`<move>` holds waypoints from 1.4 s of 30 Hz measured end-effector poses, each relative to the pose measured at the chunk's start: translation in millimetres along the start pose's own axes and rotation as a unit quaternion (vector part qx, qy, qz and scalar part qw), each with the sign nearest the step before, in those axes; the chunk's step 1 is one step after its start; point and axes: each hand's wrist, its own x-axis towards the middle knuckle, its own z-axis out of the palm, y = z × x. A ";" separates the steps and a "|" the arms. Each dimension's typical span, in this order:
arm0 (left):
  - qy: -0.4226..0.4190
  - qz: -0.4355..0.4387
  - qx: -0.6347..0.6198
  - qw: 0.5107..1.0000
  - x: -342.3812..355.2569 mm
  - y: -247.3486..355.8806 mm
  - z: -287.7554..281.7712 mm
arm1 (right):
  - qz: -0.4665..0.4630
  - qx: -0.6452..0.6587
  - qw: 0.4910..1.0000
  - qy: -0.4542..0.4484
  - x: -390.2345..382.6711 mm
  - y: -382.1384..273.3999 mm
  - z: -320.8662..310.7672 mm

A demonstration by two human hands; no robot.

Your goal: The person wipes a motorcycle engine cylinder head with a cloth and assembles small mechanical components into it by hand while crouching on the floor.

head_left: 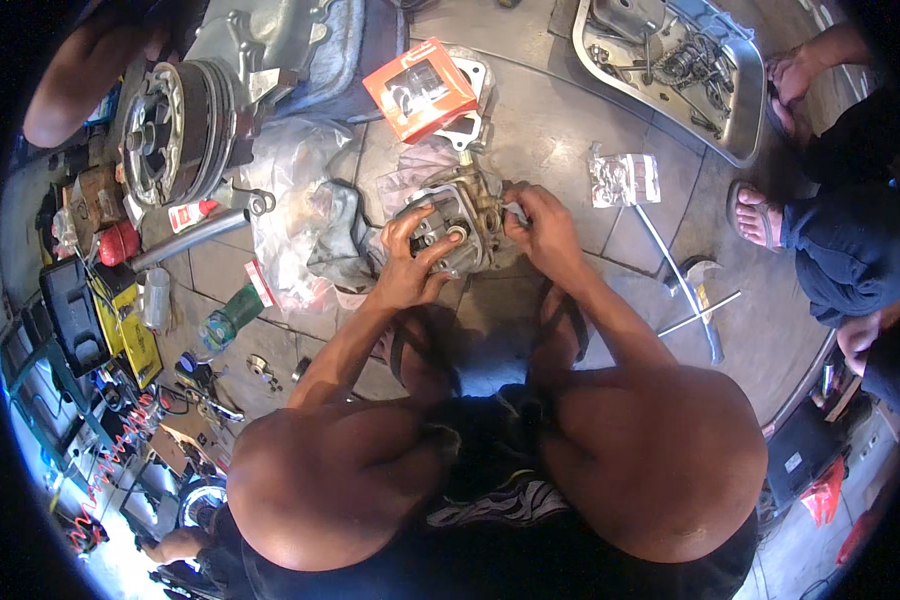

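Note:
A metal engine cylinder head (464, 257) rests on the floor between my feet, on some crumpled cloth. My left hand (410, 268) grips its near left side, thumb and fingers spread over the opening. At its right side my right hand (547, 232) is closed in a pinch around a small whitish piece (516, 212), too small to name. The fingertips touch or nearly touch the brownish right face of the head. Just beyond lies a red box (420, 92) with a clear window, on top of a flat metal part with holes (467, 128).
Left lie a clear plastic bag (290, 170), grey rag (336, 228), green bottle (232, 322), metal tube (192, 240) and wheel hub (175, 135). Right are a foil packet (625, 180), cross-shaped wrench (668, 248), hammer (708, 310) and metal parts tray (745, 130). Other people sit nearby.

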 end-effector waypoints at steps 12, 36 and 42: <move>-0.026 0.000 0.010 1.000 -5.6 3.2 -0.1 | 0.106 0.019 0.994 -0.026 5.7 -6.6 -9.5; -0.025 0.013 0.006 1.000 -6.7 0.1 1.8 | 0.039 0.041 0.998 0.014 1.3 -3.5 2.2; -0.022 0.017 0.009 1.000 -8.5 -1.3 2.8 | -0.035 -0.062 0.997 0.036 2.1 -1.6 -0.8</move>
